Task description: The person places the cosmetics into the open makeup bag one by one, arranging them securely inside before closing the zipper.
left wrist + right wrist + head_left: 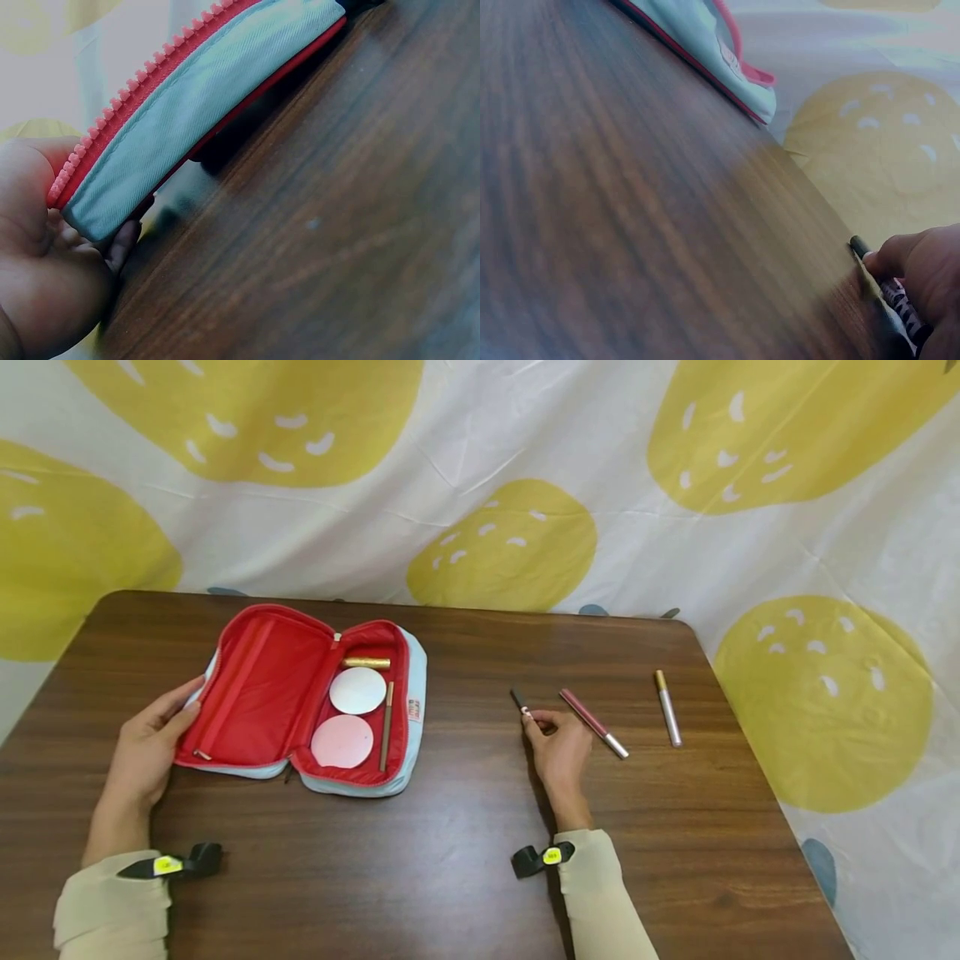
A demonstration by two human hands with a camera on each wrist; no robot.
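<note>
A light-blue cosmetic pouch (pixel 416 710) with a red lining lies unzipped and spread open at the left of the table. My left hand (pixel 146 743) grips the outer edge of its lid, thumb on the lining side. In the left wrist view, that lid edge (pixel 187 112) stands raised off the wood. Inside the pouch sit a white round case (pixel 357 691), a pink round case (pixel 342 742), a gold tube (pixel 366 663) and a brown pencil (pixel 386 727). My right hand (pixel 562 747) pinches a slim black-and-white patterned cosmetic pen (pixel 900 304) low over the table.
Right of my right hand, a pink lip gloss tube (pixel 588 717) with a silver end lies slantwise. Farther right is a silver tube (pixel 667 710) with a gold cap. The brown wooden table (pixel 465 860) meets a lemon-print curtain (pixel 502 543) at its back and right edges.
</note>
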